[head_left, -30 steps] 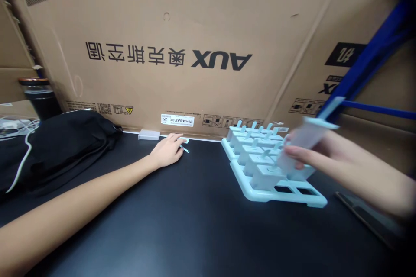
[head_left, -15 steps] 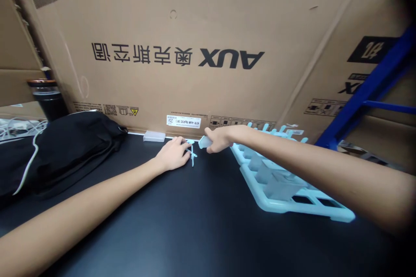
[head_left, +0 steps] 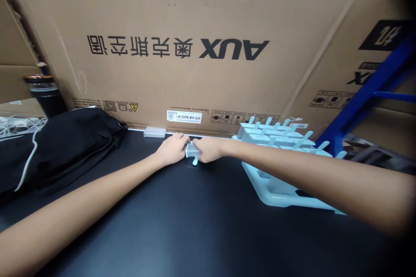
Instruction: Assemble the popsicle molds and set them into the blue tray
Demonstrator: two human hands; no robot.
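Observation:
Near the foot of the big carton, both my hands meet over the black table. My right hand [head_left: 209, 149] is closed around a small translucent popsicle mold [head_left: 193, 152], its light blue rim turned toward my left hand [head_left: 173, 148]. The left fingers are curled at that rim, on a light blue popsicle stick [head_left: 195, 162] whose end pokes out below the mold. The rest of this stick is hidden by the fingers and mold. Partly behind my right forearm stands a light blue popsicle mold rack [head_left: 276, 201], with several stick handles rising from it.
An upside-down printed cardboard carton [head_left: 182, 82] walls off the back. A small translucent white case [head_left: 154, 132] lies at its foot. To the left are a black cloth bag [head_left: 78, 143], a white cable [head_left: 27, 162] and a dark tumbler [head_left: 47, 97]. A blue metal frame [head_left: 367, 91] stands right.
My right hand has moved left with the popsicle mold, bringing it up to my left hand and over the blue sticks. The left hand has hardly moved. The view has shifted slightly.

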